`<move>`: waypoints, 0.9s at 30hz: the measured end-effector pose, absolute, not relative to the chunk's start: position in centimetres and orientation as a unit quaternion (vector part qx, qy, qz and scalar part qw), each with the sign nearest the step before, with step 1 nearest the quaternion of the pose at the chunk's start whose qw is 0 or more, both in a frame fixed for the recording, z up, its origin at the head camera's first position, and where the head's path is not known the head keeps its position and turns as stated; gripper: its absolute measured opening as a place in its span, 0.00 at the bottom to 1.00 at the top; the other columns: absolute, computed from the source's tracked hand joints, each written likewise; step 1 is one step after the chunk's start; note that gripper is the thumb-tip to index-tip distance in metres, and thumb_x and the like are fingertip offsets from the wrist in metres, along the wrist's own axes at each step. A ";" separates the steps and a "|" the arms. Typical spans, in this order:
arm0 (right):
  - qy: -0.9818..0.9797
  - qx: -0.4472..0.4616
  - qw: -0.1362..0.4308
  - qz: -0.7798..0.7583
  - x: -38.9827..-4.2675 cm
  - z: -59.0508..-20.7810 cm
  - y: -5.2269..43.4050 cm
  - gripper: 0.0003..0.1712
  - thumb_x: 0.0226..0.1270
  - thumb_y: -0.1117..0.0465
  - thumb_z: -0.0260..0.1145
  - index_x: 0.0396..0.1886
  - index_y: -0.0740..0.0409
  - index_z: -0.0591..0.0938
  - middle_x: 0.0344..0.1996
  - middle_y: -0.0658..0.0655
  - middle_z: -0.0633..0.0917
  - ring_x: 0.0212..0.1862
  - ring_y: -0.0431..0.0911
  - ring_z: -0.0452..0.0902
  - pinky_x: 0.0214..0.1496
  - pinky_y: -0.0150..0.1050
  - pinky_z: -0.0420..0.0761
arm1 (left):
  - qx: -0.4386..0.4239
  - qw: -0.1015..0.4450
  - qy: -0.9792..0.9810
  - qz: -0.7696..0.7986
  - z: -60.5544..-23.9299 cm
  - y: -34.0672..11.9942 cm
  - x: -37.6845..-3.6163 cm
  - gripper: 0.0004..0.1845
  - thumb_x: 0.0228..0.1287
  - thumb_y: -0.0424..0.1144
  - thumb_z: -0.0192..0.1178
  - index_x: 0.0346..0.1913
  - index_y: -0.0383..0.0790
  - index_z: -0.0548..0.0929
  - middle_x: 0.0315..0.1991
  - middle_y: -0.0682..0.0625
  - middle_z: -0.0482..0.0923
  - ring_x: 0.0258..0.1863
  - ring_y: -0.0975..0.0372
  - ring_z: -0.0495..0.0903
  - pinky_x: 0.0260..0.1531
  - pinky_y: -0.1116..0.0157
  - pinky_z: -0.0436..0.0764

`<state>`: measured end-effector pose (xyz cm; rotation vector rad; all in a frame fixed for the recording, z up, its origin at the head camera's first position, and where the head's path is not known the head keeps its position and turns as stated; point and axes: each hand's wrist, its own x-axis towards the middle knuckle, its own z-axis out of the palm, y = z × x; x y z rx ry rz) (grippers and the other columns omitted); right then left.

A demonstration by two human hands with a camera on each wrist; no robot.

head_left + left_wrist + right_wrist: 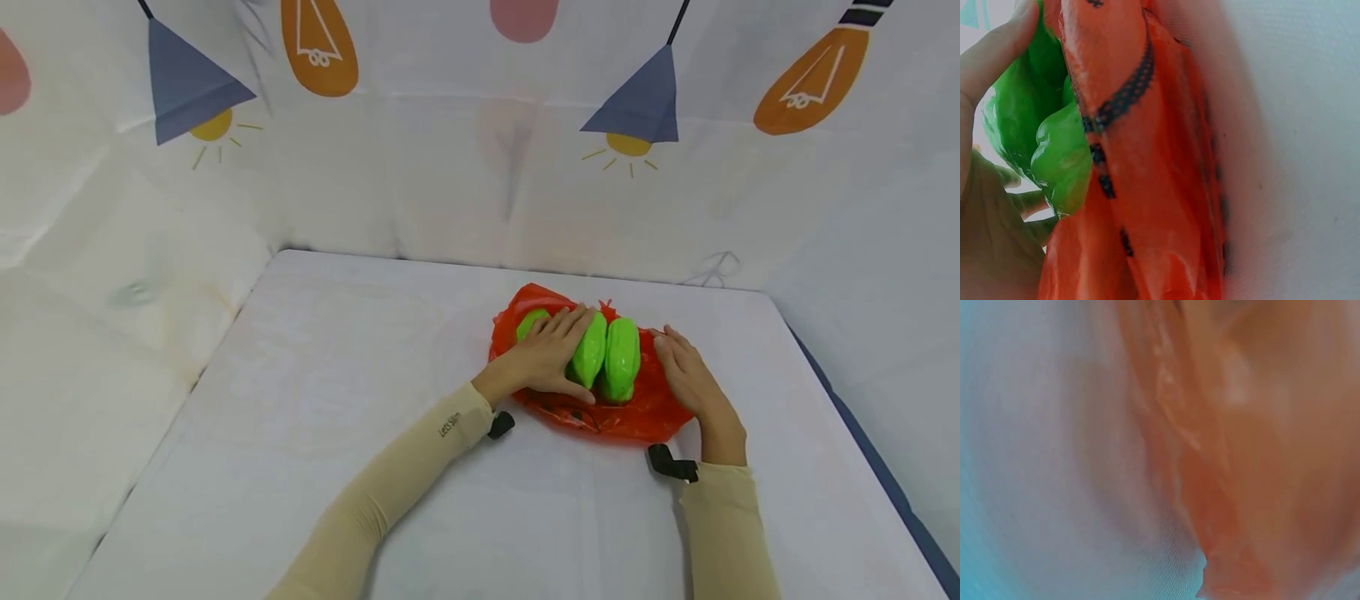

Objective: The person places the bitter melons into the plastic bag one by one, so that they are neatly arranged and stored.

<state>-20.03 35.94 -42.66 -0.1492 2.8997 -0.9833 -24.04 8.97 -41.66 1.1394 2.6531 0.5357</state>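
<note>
Several glossy, lobed green peppers (621, 360) lie side by side on a red plastic bag (651, 410). My left hand (551, 354) rests over the peppers on the left, fingers extended and thumb spread toward the bag's near edge. In the left wrist view, a pepper (1063, 159) shows between that hand's thumb and fingers, behind the bag's dark-printed film (1147, 162). At the bag's right side, my right hand (690, 377) touches the film with straight fingers. Blurred film (1210, 500) runs beside the hand in the right wrist view. The left hand partly hides some peppers.
A white table (360, 350) bears the bag, right of its middle and toward the back edge. White cloth walls (450, 183) with printed lamps and bulbs rise behind and at the sides. Small black devices (671, 463) sit at both wrists.
</note>
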 end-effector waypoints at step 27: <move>0.945 -0.052 0.035 -0.321 -20.2 -43.2 36.0 0.36 0.82 0.45 0.33 0.73 0.67 0.61 0.74 0.76 0.52 0.73 0.74 0.44 0.69 0.74 0.47 | 0.392 0.095 0.900 0.169 -41.7 8.9 -24.0 0.70 0.47 0.74 0.63 0.78 0.44 0.31 0.80 0.47 0.33 0.79 0.55 0.39 0.76 0.49 0.51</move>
